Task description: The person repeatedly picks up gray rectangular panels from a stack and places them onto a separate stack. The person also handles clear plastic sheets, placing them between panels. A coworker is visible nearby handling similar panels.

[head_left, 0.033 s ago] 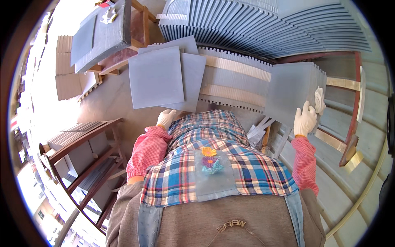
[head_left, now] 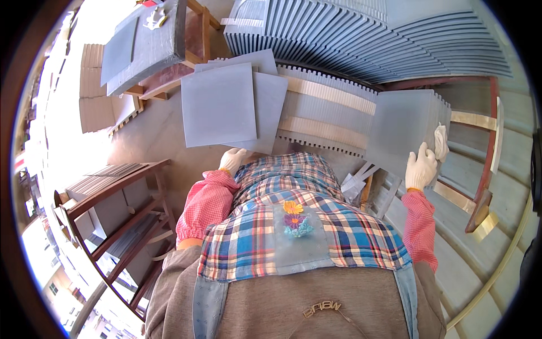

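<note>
Both my hands wear white knit gloves. My right hand (head_left: 421, 168) is open, its fingers stretched over the front face of an upright grey square tile (head_left: 398, 124) at the right end of a row. Beside those fingers a crumpled white cloth (head_left: 440, 142) lies along the tile edges. My left hand (head_left: 232, 160) is low, at the bottom edge of two overlapping loose grey tiles, the front tile (head_left: 219, 104) and the rear tile (head_left: 270, 110). Its fingers are partly hidden, and whether they grip an edge cannot be made out.
Grey tiles with pale strips (head_left: 327, 93) stand in a row between the loose tiles and the right end. Behind are dense tile stacks (head_left: 333, 34). A dark-topped table (head_left: 161, 51) is at far left, a brown rack (head_left: 113, 226) at near left, and a reddish frame (head_left: 490, 152) at right.
The whole view has shifted slightly, with the scene sitting a little further right. My hands keep nearly the same places against the tiles.
</note>
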`<action>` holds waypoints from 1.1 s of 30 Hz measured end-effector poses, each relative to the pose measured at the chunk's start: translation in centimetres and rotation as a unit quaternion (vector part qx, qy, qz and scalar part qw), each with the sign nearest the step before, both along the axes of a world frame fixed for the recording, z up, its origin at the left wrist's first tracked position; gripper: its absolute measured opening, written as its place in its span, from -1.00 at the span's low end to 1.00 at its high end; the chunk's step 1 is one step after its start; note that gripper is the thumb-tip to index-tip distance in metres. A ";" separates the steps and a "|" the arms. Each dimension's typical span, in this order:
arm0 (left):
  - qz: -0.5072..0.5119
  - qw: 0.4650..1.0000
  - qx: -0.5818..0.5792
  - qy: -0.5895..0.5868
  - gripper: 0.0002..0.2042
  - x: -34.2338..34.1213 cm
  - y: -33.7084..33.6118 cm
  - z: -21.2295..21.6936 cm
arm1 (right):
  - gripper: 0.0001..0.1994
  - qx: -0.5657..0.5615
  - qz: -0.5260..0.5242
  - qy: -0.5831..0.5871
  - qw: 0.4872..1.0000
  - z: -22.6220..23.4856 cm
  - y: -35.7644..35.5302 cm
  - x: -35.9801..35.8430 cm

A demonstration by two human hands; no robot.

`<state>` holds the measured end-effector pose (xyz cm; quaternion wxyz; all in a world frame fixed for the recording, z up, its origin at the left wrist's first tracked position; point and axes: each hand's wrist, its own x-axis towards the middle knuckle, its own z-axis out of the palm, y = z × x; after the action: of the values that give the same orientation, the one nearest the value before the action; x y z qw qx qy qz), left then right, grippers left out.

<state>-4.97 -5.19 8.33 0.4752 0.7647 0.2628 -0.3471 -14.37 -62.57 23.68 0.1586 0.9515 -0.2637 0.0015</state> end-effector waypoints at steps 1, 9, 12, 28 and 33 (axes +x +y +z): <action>0.002 1.000 -0.005 0.007 -0.51 0.0 0.2 -0.2 | -0.47 0.002 -0.003 0.004 1.000 0.1 0.4 0.3; -0.102 0.993 0.040 0.040 -0.48 0.5 0.6 -1.5 | -0.45 0.052 -0.038 0.009 0.998 0.6 1.6 0.8; -0.090 0.994 0.058 0.010 -0.48 0.5 0.4 -0.5 | -0.45 0.072 -0.052 0.000 0.996 0.6 2.4 1.0; -0.087 0.995 0.035 0.030 -0.52 2.9 0.4 -0.2 | -0.38 0.062 -0.124 0.088 0.986 1.4 1.0 1.6; 0.012 1.000 -0.018 0.012 -0.52 1.8 1.2 -2.4 | -0.34 0.045 -0.084 0.062 0.993 0.2 2.5 1.9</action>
<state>-3.18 -3.96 5.89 0.4900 0.7486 0.2710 -0.3549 -12.44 -60.11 23.85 0.1313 0.9303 -0.3323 -0.0831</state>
